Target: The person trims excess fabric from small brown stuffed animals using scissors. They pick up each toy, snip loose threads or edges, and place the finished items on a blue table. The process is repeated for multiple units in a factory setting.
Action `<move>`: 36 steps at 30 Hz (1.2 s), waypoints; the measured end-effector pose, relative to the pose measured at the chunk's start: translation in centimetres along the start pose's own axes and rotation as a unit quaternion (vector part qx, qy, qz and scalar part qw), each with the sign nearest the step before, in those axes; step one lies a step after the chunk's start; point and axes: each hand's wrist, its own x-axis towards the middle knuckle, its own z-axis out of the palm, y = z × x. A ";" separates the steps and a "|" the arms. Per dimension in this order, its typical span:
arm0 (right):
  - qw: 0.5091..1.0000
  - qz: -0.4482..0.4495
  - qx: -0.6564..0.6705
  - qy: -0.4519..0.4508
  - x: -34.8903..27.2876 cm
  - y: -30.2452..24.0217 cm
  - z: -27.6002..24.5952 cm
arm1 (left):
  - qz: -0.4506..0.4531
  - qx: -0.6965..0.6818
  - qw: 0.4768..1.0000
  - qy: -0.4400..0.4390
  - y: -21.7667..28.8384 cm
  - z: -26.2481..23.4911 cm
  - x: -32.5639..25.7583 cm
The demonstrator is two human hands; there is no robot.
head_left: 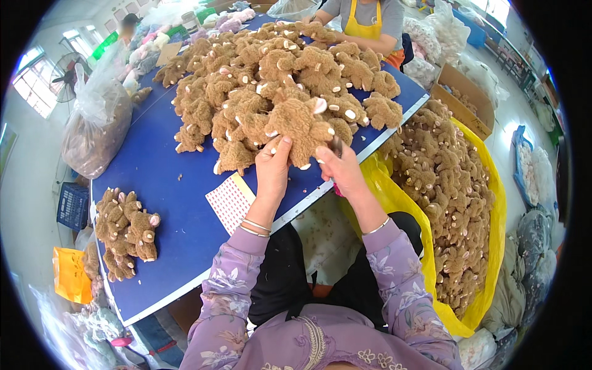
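Observation:
A brown plush toy (295, 128) with pale paw tips and a pinkish-white ear is held up over the near edge of the table. My left hand (273, 166) pinches it from below. Close to the toy's right side, my right hand (343, 169) is closed around a small hand tool (337, 146); its dark metal tip shows above the fingers and a bit of pink below. The fingers hide the rest, so its exact kind cannot be made out. Just behind the held toy rises a big heap of similar brown plush toys (259, 80).
On the blue table (179, 246) lie a sheet of small red-marked stickers (229, 202) and a small toy pile (125, 231). A yellow sack (493, 246) full of plush stands at my right. Across the table sits a person in a yellow apron (364, 24). A stuffed clear bag (98, 123) stands left.

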 end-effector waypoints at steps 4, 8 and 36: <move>1.000 -0.015 -0.014 0.010 -0.3 0.4 0.9 | -0.018 0.110 0.993 -0.022 0.5 0.8 -0.7; 1.000 -0.009 0.022 0.016 0.1 1.1 0.5 | -0.006 0.151 0.986 -0.074 -0.2 0.3 -0.7; 0.994 0.053 -0.060 -0.079 0.3 0.0 -2.8 | -0.031 0.057 0.996 -0.058 0.5 -1.4 0.8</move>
